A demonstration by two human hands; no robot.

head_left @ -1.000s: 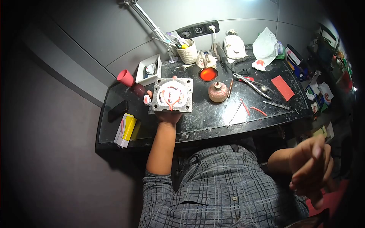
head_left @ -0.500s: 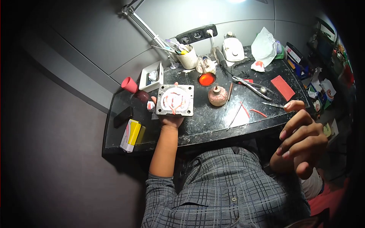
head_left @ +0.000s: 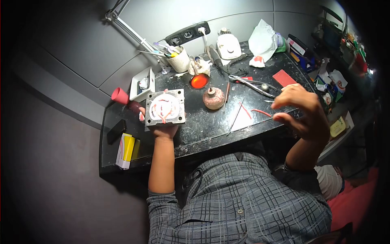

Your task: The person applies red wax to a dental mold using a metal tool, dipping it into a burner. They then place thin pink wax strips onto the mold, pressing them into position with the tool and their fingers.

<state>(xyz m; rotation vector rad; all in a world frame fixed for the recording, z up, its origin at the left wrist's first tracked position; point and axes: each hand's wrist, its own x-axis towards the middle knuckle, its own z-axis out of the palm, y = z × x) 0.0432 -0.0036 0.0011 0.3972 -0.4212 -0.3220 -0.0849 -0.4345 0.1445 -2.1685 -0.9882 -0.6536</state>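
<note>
My left hand (head_left: 165,131) supports a square metal dental flask half (head_left: 181,104) from below, its fingers mostly hidden under it. White plaster with a horseshoe-shaped ridge and red-pink wax marks (head_left: 164,106) fills the flask, its face turned up. My right hand (head_left: 305,114) hangs in the air over the bench's right front edge, thumb and fingers curved apart with nothing between them. Nearest to it are a small blade (head_left: 269,101), a red wax strip (head_left: 261,112) and a red wax sheet (head_left: 284,78). A thin metal tool (head_left: 235,117) lies left of the strip.
A pink-filled glass bottle (head_left: 214,100) and an orange-red dish (head_left: 199,81) stand mid-bench. Pliers (head_left: 252,85), a white control unit (head_left: 228,46) and a tool cup (head_left: 179,61) sit behind. To the left are a white tray (head_left: 134,88), a red cup (head_left: 120,96) and a yellow-white box (head_left: 125,151).
The camera view has shifted, so the bench appears further left. My right hand has turned and come nearer the wax sheet, its thumb and fingers now curved apart. My left hand still holds the flask half.
</note>
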